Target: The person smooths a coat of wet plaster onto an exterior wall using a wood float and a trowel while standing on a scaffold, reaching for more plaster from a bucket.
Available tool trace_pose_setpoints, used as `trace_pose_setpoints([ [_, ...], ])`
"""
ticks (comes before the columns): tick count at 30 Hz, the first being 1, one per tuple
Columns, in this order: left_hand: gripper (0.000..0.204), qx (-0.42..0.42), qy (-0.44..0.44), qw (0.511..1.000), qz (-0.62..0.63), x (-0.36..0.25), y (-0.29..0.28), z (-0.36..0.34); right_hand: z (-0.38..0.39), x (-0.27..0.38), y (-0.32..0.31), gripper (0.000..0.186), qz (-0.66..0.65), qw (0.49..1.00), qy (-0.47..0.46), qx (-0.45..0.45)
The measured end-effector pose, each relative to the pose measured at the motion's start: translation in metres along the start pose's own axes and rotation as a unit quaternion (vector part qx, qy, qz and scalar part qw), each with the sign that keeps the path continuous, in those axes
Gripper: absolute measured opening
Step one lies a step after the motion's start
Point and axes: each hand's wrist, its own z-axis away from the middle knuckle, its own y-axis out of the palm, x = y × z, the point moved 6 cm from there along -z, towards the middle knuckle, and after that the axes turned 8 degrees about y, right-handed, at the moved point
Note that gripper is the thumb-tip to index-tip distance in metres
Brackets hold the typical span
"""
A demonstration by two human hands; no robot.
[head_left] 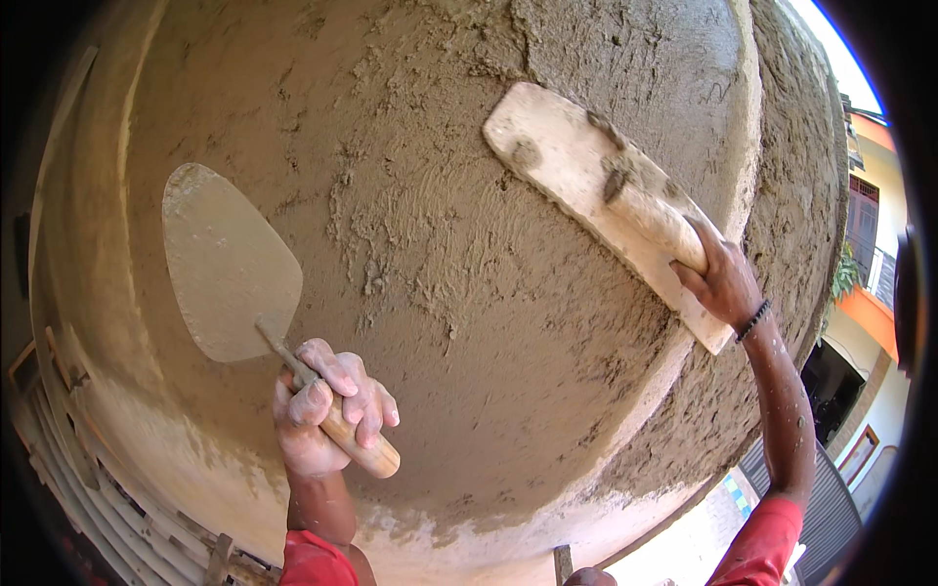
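My left hand, whitened with dried mortar, is closed around the wooden handle of a pointed trowel. The trowel's broad metal blade tilts up to the left in front of the wall and carries only a thin smear. On the right, my right hand grips the round handle of a long wooden plastering float. Lumps of mortar cling to the float's back. It lies slantwise against the wet, rough mortar on the wall; its working face is hidden.
Pale vertical strips run down the mortared wall on both sides. Stacked boards lie at the lower left. Beyond the wall's right edge stand a house with an orange ledge and a grey corrugated sheet.
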Motion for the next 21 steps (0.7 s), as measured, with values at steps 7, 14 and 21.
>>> trace_pose_setpoints([
  [7, 0.019, -0.011, 0.004, 1.000, -0.005, -0.010, 0.000, -0.005, 0.114, -0.079, 0.055, 0.059, -0.027, 0.991, 0.126, -0.034],
  [14, 0.019, -0.021, 0.010, 1.000, -0.003, -0.013, 0.003, -0.006, 0.075, -0.025, 0.058, 0.056, -0.205, 0.949, 0.202, -0.125],
  [21, 0.019, -0.025, 0.025, 0.999, -0.006, -0.010, -0.010, -0.003, -0.035, 0.073, 0.024, 0.053, -0.355, 0.902, 0.210, -0.129],
])
